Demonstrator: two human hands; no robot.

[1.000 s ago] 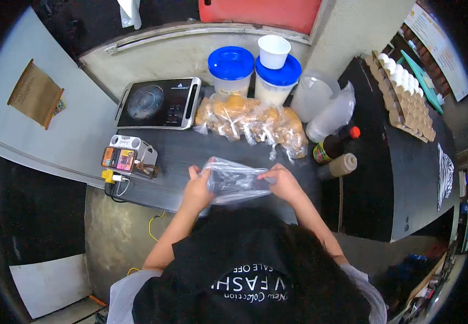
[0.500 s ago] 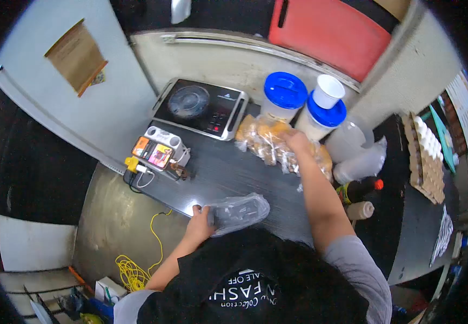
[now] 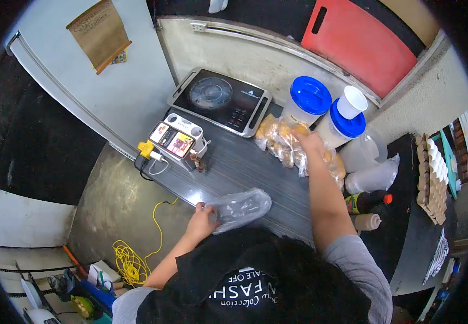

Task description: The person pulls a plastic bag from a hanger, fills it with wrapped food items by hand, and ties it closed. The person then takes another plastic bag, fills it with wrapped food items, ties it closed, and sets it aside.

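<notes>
While the left hand (image 3: 201,220) pinches an empty clear bag (image 3: 239,208) flat on the counter (image 3: 245,167), the right hand (image 3: 308,143) closes on the bagged buns (image 3: 291,147) far right.

A dark grey counter (image 3: 245,167) runs diagonally across the middle of the frame. Behind it, along the top, stands a beige wall (image 3: 255,65) with a red cutting board (image 3: 363,46) leaning against it at upper right. A pale panel (image 3: 109,92) at upper left carries a brown paper poster (image 3: 100,33). A yellow cable (image 3: 131,262) lies coiled on the floor at lower left.
</notes>
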